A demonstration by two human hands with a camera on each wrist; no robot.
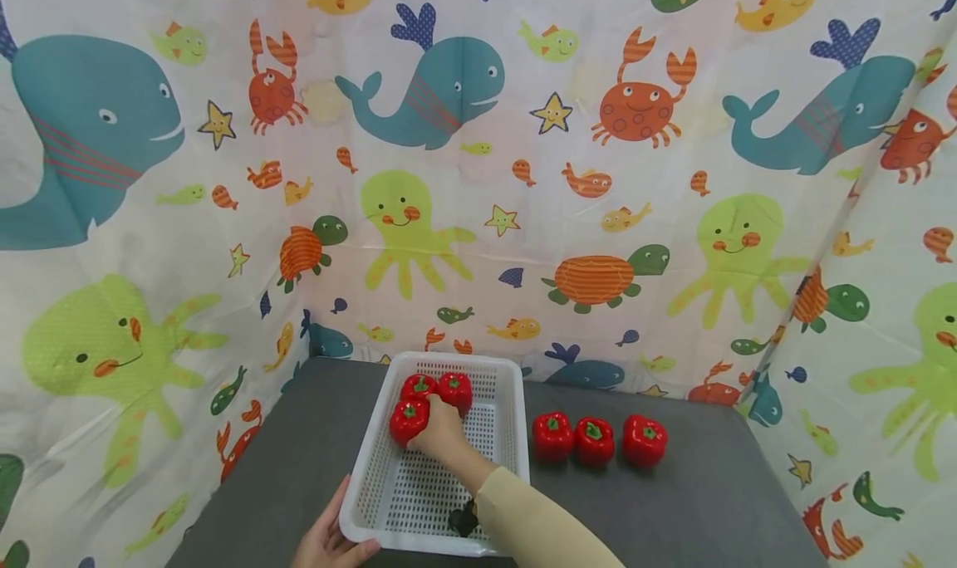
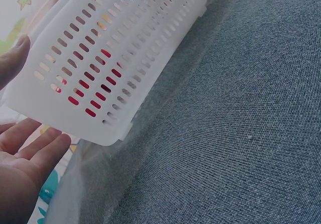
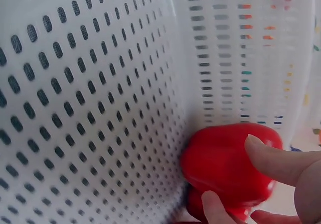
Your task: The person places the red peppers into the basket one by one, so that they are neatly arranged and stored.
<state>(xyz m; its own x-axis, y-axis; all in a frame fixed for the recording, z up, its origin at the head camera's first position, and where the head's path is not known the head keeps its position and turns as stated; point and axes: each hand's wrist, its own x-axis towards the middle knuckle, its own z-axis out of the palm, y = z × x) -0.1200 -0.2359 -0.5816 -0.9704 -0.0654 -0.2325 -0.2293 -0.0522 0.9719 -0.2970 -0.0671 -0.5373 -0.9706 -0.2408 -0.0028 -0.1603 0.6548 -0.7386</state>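
In the head view a white perforated plastic basket (image 1: pixel 404 501) holds three red bell peppers in its far left part: a back one (image 1: pixel 417 385), one to its right (image 1: pixel 456 391) and a front one (image 1: pixel 408 421). My right hand (image 1: pixel 439 429) reaches in among them. In the right wrist view its thumb and a fingertip lie on either side of a bell pepper (image 3: pixel 225 161) by the basket wall. My left hand (image 1: pixel 329 539) is at the basket's near left corner, fingers fairly straight. In the left wrist view its thumb and fingers (image 2: pixel 55 151) are spread around that corner.
Three more red bell peppers stand on the grey table right of the basket: a left one (image 1: pixel 552 437), a middle one (image 1: pixel 594 442) and a right one (image 1: pixel 644 441). A curtain (image 1: pixel 538 302) printed with sea animals hangs behind and at both sides.
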